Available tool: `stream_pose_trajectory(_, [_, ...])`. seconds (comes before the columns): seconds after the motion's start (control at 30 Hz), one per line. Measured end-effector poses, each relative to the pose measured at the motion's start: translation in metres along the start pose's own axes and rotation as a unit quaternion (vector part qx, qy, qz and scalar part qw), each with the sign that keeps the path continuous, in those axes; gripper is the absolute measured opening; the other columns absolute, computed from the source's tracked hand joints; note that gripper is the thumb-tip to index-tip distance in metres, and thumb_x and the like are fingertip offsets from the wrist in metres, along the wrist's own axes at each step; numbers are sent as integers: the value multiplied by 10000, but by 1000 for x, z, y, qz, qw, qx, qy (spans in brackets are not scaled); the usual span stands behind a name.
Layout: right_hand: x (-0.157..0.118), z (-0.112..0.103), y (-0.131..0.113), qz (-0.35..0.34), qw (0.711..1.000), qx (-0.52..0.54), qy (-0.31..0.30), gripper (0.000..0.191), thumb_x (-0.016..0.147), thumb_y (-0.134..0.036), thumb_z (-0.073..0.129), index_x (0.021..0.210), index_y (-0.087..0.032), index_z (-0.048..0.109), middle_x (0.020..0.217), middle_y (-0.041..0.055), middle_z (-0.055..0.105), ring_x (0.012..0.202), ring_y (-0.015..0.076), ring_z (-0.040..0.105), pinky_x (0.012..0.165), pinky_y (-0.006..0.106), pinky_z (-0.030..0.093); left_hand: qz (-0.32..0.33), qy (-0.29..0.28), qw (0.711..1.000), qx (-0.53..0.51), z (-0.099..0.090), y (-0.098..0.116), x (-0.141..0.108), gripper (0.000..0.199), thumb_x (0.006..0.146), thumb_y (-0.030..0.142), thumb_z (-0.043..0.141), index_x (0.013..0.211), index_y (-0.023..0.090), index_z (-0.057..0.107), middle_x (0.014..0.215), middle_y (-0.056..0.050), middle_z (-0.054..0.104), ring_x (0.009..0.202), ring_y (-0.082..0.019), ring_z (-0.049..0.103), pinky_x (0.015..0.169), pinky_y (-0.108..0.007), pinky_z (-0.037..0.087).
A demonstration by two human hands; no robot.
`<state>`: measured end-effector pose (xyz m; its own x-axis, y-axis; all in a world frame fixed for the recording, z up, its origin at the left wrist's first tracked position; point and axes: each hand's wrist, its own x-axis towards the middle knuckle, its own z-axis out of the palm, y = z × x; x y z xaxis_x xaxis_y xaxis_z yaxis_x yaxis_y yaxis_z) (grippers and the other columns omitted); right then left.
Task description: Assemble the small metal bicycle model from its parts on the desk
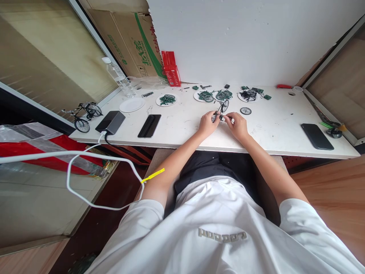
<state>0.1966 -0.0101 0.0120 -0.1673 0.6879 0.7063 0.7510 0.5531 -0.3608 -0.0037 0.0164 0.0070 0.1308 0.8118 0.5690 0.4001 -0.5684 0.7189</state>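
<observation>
My left hand (209, 124) has its fingers closed on a small dark model bicycle (221, 108), held above the white table (182, 131). Close on its right, my right hand (236, 125) pinches at the lower part of the model; whatever small piece its fingertips hold is too small to make out. One spoked wheel of the model points up and away from me, and another shows beside my left fingers. A loose spoked wheel (245, 110) lies flat on the table, right of the model.
Behind the hands are plates with green parts (167, 99) and black parts (249, 95). At left are a finished-looking model bicycle (82, 114), a grey power adapter (110, 122), a phone (149, 126) and a bottle (119, 78). Another phone (317, 136) lies right.
</observation>
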Motion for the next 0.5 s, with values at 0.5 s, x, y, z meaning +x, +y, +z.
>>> stream_pose_trajectory(0.5, [-1,-1,-1,-11,1000,22,-7,415,1175,-567,522,1204,-243,780,1131,126,843,859,260,737,738,394,566,-12,0,1000,-7,1,-4,1,237,1000,177,660,1182,208,808,1234,-116,852,1113,-263,806,980,-377,646])
